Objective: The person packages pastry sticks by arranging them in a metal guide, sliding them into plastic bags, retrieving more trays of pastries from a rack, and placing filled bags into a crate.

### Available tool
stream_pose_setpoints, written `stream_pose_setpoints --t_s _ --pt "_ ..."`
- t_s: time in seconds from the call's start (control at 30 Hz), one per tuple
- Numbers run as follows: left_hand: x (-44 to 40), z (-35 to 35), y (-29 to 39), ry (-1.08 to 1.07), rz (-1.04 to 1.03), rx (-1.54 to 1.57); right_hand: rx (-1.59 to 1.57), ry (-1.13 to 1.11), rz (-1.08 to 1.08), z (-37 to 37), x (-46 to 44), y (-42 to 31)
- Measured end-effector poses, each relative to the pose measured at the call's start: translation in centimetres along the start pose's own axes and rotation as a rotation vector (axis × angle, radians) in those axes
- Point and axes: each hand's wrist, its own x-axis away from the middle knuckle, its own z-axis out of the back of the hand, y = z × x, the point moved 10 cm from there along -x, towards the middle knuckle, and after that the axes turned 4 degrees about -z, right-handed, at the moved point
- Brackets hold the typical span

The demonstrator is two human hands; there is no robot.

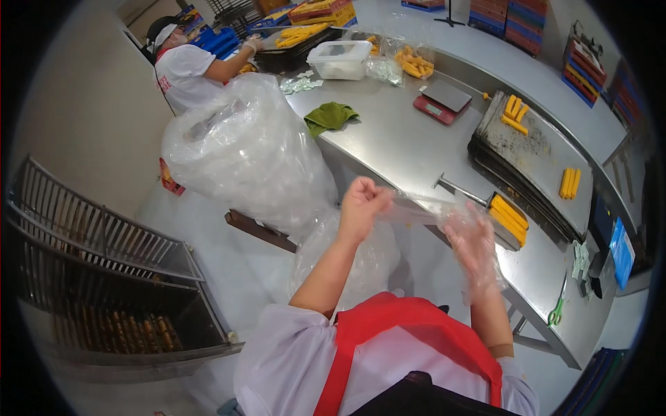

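My left hand [363, 210], looking bare, is closed in a pinch on one end of a clear plastic bag [417, 202]. The bag stretches across to my right hand [472, 244], which wears a clear plastic glove; its fingers are loosely bent at the bag's other end, and the exact grip is blurred by the film. Just beyond the right hand, yellow sticks [509, 220] lie in a metal scoop [512, 239] with a handle [458, 188], on the steel table's near edge.
Stacked dark trays [538, 149] hold more yellow sticks [570, 183]. On the steel table [388, 132] are a red scale [442, 102], a green cloth [331, 117] and green scissors [558, 308]. A big plastic bag [250, 152] stands left, near a metal rack [111, 256]. A co-worker [191, 66] works far left.
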Motion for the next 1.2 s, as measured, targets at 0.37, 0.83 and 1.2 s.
stream_pose_setpoints --t_s 0.37,0.83,1.2 --pt "-5.6 -2.6 7.1 -0.349 -0.455 -1.436 -0.224 0.502 0.109 6.7 -6.7 -2.5" --pt "-13.9 -2.1 7.3 -0.324 -0.590 -1.623 -0.262 0.537 0.345 9.2 -5.1 -3.4" --pt "-10.3 -11.7 -8.1 -0.880 -0.145 -1.546 0.105 0.743 0.188 14.9 9.2 -5.1"
